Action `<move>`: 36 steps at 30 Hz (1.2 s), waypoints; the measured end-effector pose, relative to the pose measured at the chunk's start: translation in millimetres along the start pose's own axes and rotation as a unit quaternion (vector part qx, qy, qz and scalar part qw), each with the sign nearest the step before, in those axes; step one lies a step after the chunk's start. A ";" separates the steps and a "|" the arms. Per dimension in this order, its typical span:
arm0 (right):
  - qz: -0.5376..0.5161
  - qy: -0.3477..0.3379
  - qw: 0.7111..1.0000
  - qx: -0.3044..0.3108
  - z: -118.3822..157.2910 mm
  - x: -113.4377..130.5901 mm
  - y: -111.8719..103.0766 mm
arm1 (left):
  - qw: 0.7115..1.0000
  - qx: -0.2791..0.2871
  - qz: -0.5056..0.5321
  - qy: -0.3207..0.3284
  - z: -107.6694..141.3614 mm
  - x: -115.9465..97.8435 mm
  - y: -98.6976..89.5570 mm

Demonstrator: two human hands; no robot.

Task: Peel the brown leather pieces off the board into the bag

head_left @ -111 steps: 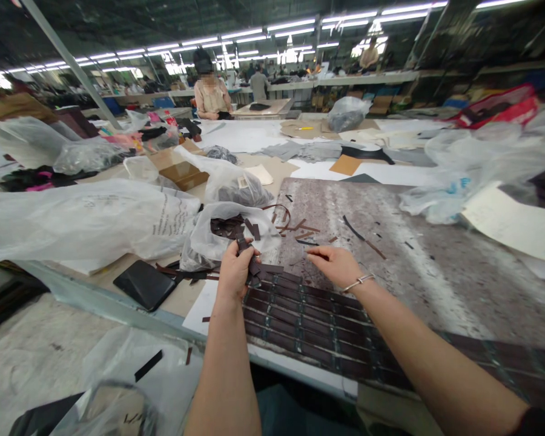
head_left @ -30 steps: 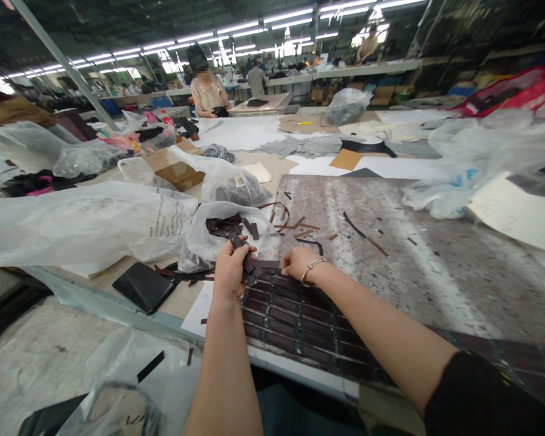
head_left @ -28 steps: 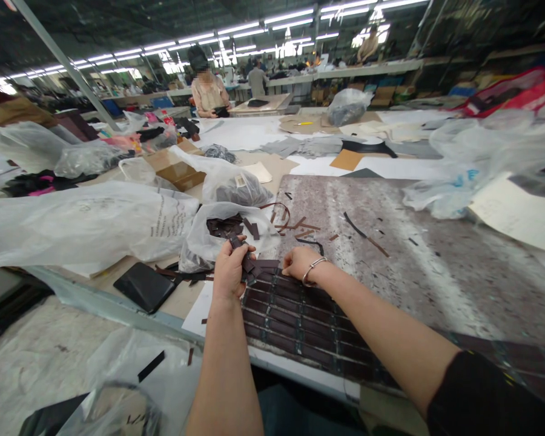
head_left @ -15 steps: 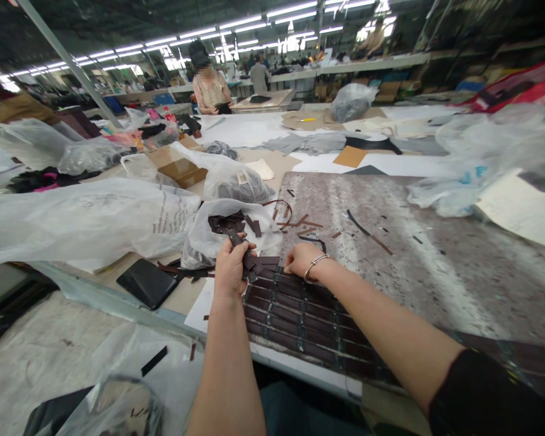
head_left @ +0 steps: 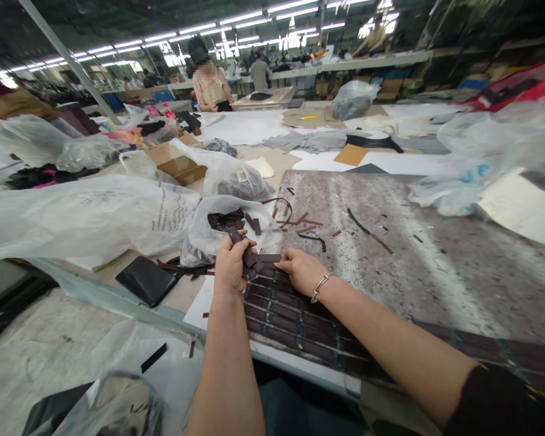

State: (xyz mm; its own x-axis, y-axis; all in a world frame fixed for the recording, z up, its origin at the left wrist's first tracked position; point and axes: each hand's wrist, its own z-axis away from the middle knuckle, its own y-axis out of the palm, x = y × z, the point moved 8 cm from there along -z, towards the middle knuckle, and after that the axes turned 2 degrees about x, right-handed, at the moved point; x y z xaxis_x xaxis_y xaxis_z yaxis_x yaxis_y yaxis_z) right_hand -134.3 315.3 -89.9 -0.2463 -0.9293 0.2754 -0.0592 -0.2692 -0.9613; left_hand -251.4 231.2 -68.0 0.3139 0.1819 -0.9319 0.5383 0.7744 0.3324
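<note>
My left hand (head_left: 231, 266) is closed around a bundle of short dark brown strips (head_left: 251, 261), which look like leather or a similar sheet material. One strip (head_left: 269, 258) juts from the bundle to the right. At its far end, the thumb and fingertips of my right hand (head_left: 302, 269), with a silver bangle at the wrist, are pinched together. Below both hands, rows of similar dark strips (head_left: 281, 312) lie side by side on the board, crossed by narrow shiny bands. An open white plastic bag (head_left: 200, 233) full of dark strips stands just beyond my left hand.
A worn brownish board (head_left: 381, 242) carries loose brown and black scraps. Left of my hands lies a black flat tray-like object (head_left: 146, 281). Plastic bags (head_left: 86, 212) and a cardboard box (head_left: 181, 169) crowd the left; a co-worker (head_left: 211, 85) stands across the table.
My right hand has shifted slightly, its fingertips now meeting the end of the strip that sticks out of the bundle. The left hand keeps its hold, nearly still.
</note>
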 end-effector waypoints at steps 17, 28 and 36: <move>-0.316 0.089 0.943 -0.045 6.5 -32.6 -26.5 | 0.998 0.051 -0.033 0.004 5.1 7.1 39.4; -0.437 0.163 0.883 -0.045 56.3 -46.4 -27.1 | 0.997 0.055 -0.055 0.007 10.3 14.2 45.6; -0.053 0.072 0.976 -0.199 93.6 -56.8 -43.8 | 1.000 0.025 -0.004 0.017 1.5 7.6 32.6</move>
State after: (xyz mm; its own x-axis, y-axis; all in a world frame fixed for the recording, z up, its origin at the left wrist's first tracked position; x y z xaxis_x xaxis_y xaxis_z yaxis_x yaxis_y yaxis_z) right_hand -27.2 356.2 -62.4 -0.3496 -0.8488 0.3966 -0.4557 -0.2158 -0.8636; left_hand -230.2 256.9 -64.0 0.2829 0.1963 -0.9388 0.5798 0.7447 0.3304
